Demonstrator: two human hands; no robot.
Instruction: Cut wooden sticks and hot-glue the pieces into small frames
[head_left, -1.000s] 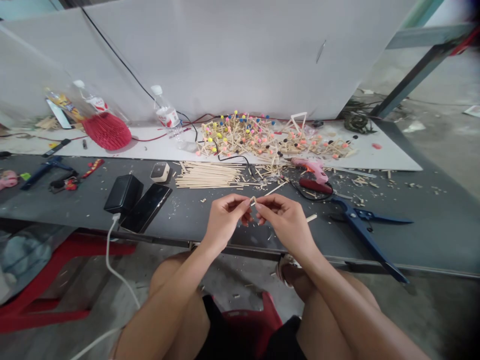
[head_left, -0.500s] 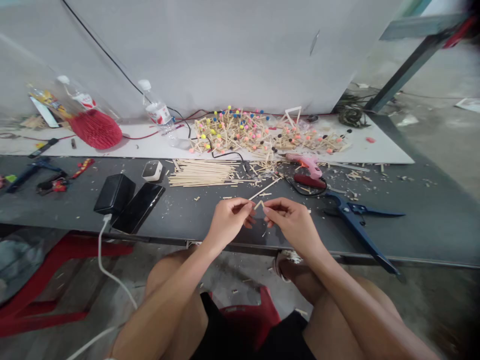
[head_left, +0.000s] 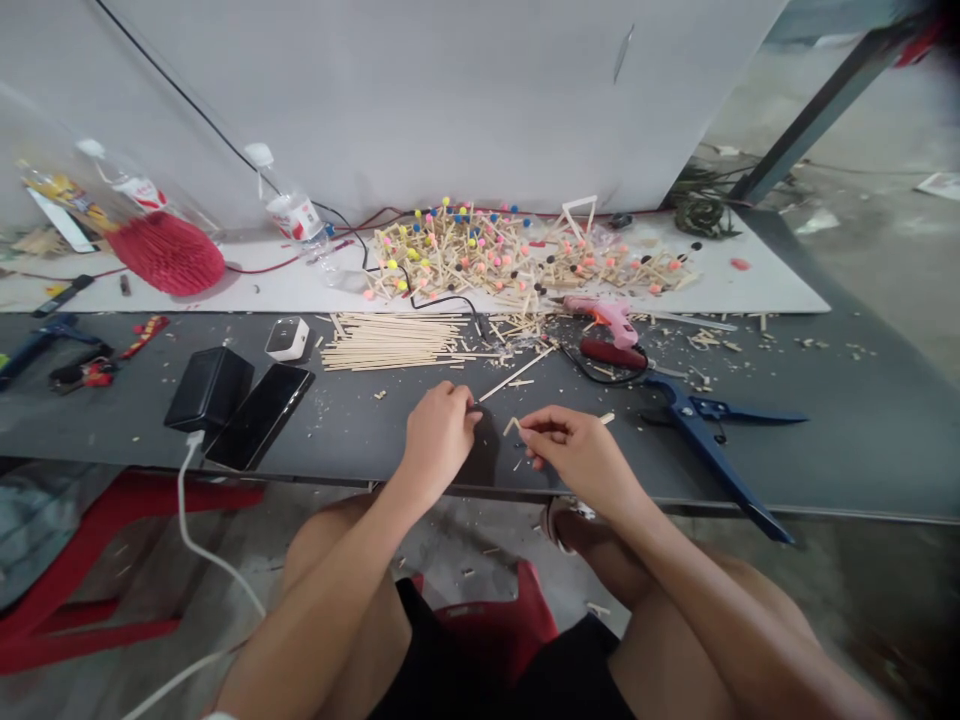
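Note:
My right hand [head_left: 574, 445] pinches a short, pale wooden stick [head_left: 511, 426] bent into a V, its point facing up above the grey tabletop. To its left, my left hand [head_left: 440, 428] is closed with the fingers curled together; a small dark spot shows at the fingertips, too small to name. Just beyond the left fingertips a longer thin stick [head_left: 517, 373] lies slantwise on the table. Behind the hands is a loose bundle of straight sticks [head_left: 397, 342]. Right of it rests a pink glue gun [head_left: 604, 315] beside a red-handled tool [head_left: 611, 353].
Blue-handled cutters [head_left: 712, 440] lie at the right. At the left are a black box-shaped charger [head_left: 210, 385], a phone [head_left: 260, 415] and a small white device [head_left: 288, 339]. Bent sticks with coloured balls [head_left: 457, 250] heap on the white board, near a plastic bottle [head_left: 292, 215] and a red ball-shaped piece [head_left: 169, 255].
My left hand has drawn away from the bent stick, leftward. The bent stick stays in my right hand, slightly lower. The whole view has shifted a little.

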